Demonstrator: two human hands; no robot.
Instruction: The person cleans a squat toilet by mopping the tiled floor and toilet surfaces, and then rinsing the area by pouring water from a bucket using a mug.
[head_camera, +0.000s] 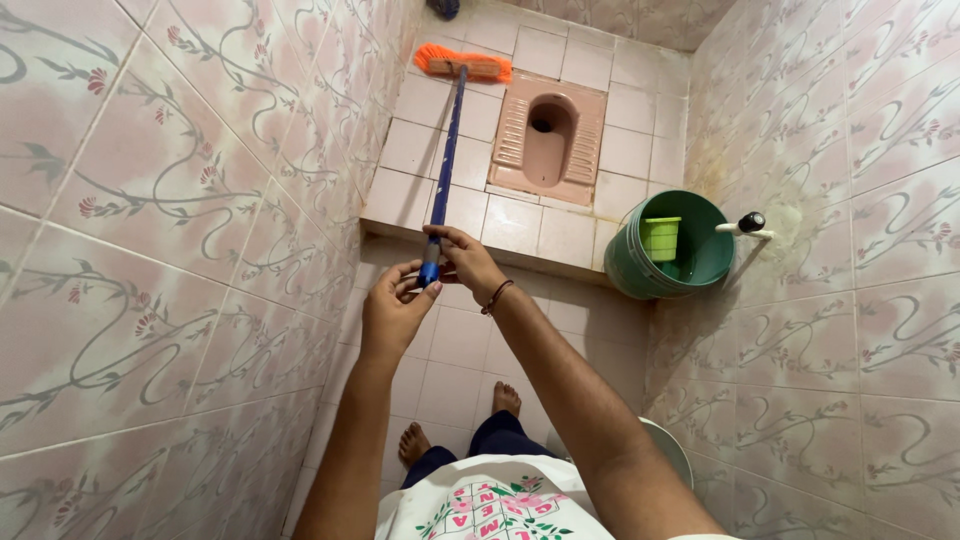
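Blue broom handle (445, 150) sits gripped in both fists, my left hand (392, 310) just below my right hand (468, 262); its orange bristle head (464, 65) rests on the raised tiled platform (520, 225) beside the pink squat pan (548, 138).

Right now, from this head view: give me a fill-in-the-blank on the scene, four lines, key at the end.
1. Both hands, the left hand and the right hand, hold the blue handle of a ____.
2. The brush head with its bristles is coloured ____.
3. The light green mug sits inside the green ____.
4. The squat toilet pan is set in a raised, tiled ____.

Missing words: floor brush; orange; bucket; platform
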